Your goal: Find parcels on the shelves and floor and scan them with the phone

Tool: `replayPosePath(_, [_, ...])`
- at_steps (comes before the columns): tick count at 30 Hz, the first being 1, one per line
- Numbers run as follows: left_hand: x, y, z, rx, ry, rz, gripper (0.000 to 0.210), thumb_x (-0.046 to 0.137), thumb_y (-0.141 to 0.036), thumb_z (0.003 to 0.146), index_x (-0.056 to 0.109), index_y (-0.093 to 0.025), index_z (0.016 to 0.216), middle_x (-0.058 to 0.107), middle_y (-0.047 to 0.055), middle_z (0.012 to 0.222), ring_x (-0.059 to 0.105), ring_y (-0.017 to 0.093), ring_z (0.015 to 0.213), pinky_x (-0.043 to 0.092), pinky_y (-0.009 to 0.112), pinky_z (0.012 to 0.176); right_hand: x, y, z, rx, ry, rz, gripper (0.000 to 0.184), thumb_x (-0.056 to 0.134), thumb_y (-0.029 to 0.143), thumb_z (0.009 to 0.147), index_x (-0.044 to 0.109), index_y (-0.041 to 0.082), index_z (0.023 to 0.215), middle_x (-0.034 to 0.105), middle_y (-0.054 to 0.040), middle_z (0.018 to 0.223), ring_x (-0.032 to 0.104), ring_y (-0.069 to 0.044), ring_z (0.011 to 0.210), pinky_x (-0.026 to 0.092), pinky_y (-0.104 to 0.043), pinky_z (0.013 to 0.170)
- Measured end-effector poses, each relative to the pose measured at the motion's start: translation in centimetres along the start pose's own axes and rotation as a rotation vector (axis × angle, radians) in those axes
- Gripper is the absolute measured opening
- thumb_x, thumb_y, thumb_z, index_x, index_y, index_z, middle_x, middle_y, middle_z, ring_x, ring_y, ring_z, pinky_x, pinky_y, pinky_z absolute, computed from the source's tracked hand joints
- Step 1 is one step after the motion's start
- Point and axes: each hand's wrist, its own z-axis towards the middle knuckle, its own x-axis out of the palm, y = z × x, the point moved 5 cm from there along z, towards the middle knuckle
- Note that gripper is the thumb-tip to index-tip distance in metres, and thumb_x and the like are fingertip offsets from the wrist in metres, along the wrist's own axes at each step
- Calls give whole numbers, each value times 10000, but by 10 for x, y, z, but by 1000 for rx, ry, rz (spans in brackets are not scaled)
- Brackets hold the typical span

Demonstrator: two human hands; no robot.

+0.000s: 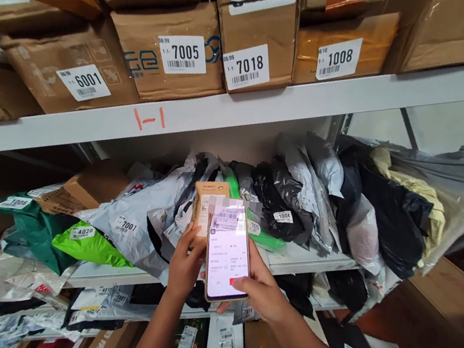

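Note:
My left hand [184, 262] grips the lower end of a small brown cardboard parcel [203, 196], which has a white label on its face. In my right hand [263, 286] is a smartphone [223, 262] with its screen lit, tilted up in front of the parcel. The right thumb rests on a red button low on the screen. Part of the parcel is hidden behind the phone, and a blurred patch covers the phone's top edge. Right behind both lie bagged parcels, among them a green bag [268, 239] labelled 7029.
Above runs a white shelf edge [207, 107] carrying labelled boxes, such as one box [257, 39] marked 7018. Bagged parcels fill the middle shelf, including a grey bag [129, 226] and a lime bag [90, 243]. Lower down are more packages and a dark box [190, 347].

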Motion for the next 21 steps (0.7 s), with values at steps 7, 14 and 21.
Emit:
replayPosePath(7, [-12, -19, -2, 313, -230, -2, 527, 656, -2, 771, 579, -268, 1220, 548, 102, 1266, 459, 331, 1299, 470, 550, 1003, -10, 11, -25, -65, -73, -97, 951, 599, 129, 829, -59, 355, 1478, 593, -113, 1281, 636, -299, 1074, 622, -399, 625])
replayPosePath(14, [-25, -34, -3, 476, -343, -50, 543, 725, 85, 646, 639, -181, 1111, 576, 132, 1221, 528, 380, 1221, 532, 543, 925, -24, 19, -73, -246, -369, -137, 1025, 680, 249, 811, -86, 350, 1485, 643, -130, 1201, 677, -311, 947, 605, -411, 602])
replayPosePath(21, [-18, -59, 6, 604, -336, -175, 533, 693, 112, 644, 656, -194, 1079, 560, 122, 1263, 492, 392, 1256, 532, 537, 931, -38, 27, -126, -402, -676, -108, 1025, 709, 262, 765, -4, 354, 1495, 632, -144, 1257, 663, -348, 997, 586, -396, 582])
